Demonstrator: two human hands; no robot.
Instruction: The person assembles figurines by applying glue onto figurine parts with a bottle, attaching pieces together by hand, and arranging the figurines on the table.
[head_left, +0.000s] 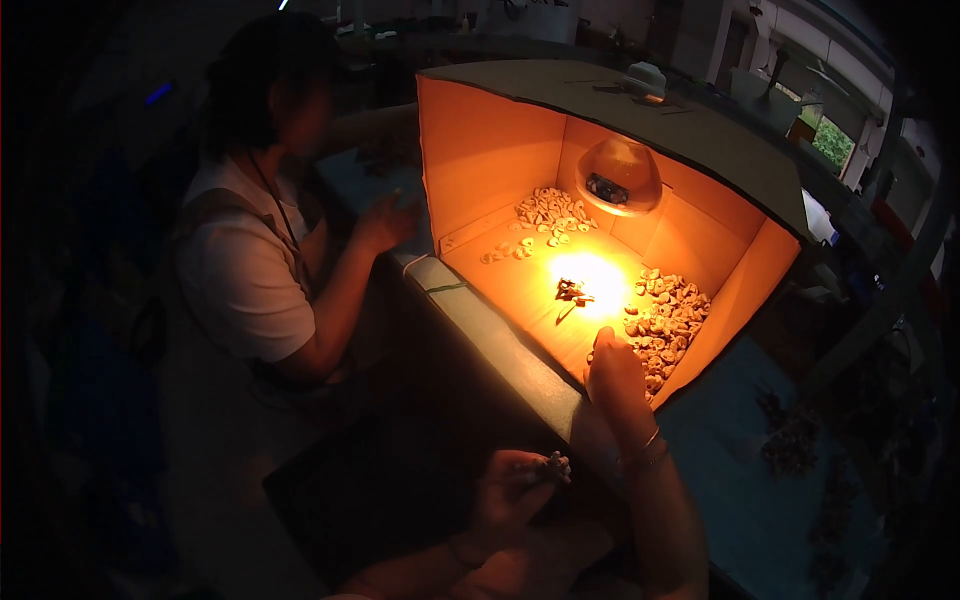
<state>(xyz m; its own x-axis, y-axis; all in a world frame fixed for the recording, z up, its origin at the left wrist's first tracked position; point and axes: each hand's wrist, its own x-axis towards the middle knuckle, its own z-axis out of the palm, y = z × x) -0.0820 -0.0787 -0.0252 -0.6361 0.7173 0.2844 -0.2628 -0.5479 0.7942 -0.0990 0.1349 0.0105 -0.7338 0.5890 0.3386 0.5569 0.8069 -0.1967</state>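
My right hand (618, 378) reaches over the front edge of a lit cardboard box (490, 130). Its fingers are curled closed beside a pile of small, pale, rounded pieces (672, 318); whatever they hold is hidden. Lower down, outside the box, my left hand (508, 492) pinches a cluster of small pale knobby pieces (556, 467). A small dark bundle with thin, leg-like ends (572, 292) lies on the box floor in the brightest light. Another pile of pale pieces (555, 208) sits at the back left, with a few loose ones in front.
A glowing lamp (620, 178) hangs inside the box at the back. Along the box front runs a pale table edge (500, 345). To the left, a person in a light shirt (245, 290) works with a hand near the box. Dark clumps (790, 430) lie on the bluish surface at right.
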